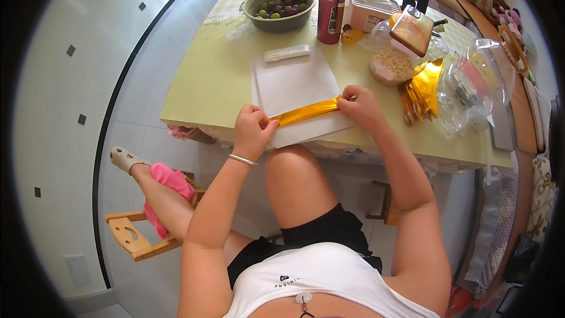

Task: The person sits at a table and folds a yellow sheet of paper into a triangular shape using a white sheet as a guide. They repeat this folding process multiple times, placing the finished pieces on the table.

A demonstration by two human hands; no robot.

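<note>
A folded strip of shiny gold foil paper (307,112) stretches between my two hands, over a stack of white paper sheets (294,79) near the table's front edge. My left hand (253,126) pinches the strip's left end, a bangle on that wrist. At the other end, slightly farther from me, the fingers of my right hand (360,106) are closed on the strip. A white, long, narrow object (286,53) lies across the top of the sheets; its kind is unclear. To the right of my right hand is a pile of folded gold foil pieces (421,97).
On the table (203,91) stand a green basket (276,23) of dark and green fruit, a dark red thermos (331,15), a tissue box (371,12) and a jar of pale grains (391,66). Clear plastic packaging (474,85) sits at the right. A wooden chair (132,232) is at left.
</note>
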